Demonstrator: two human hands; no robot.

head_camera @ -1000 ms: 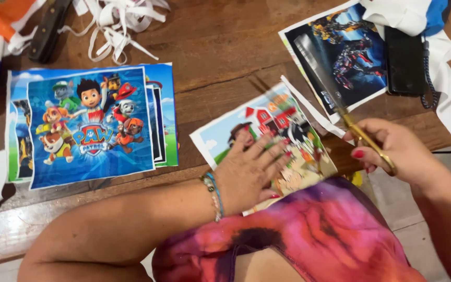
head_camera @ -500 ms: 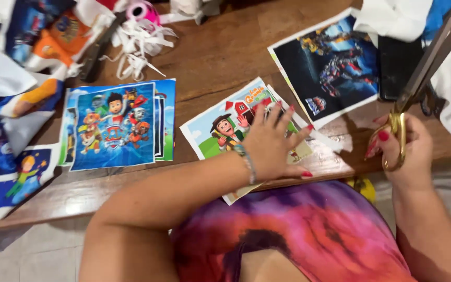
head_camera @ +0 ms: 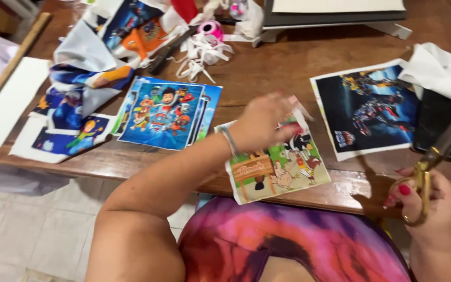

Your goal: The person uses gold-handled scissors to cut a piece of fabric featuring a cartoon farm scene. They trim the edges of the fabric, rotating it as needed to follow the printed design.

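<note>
The person wears a sleeveless top (head_camera: 309,243) in a tie-dye swirl of magenta, purple, orange and red, filling the lower middle of the frame. Both arms are bare to the shoulder. On the wrist of the left hand (head_camera: 259,122), near the centre of the frame, sits a thin bracelet (head_camera: 229,141) of pale blue and silver strands. The right hand (head_camera: 434,206), at the lower right, has nails painted bright red.

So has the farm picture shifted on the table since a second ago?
Yes. The farm picture has turned: its lower end now hangs over the near edge of the table, with the left hand on its top end, further from the dark robot print.
</note>
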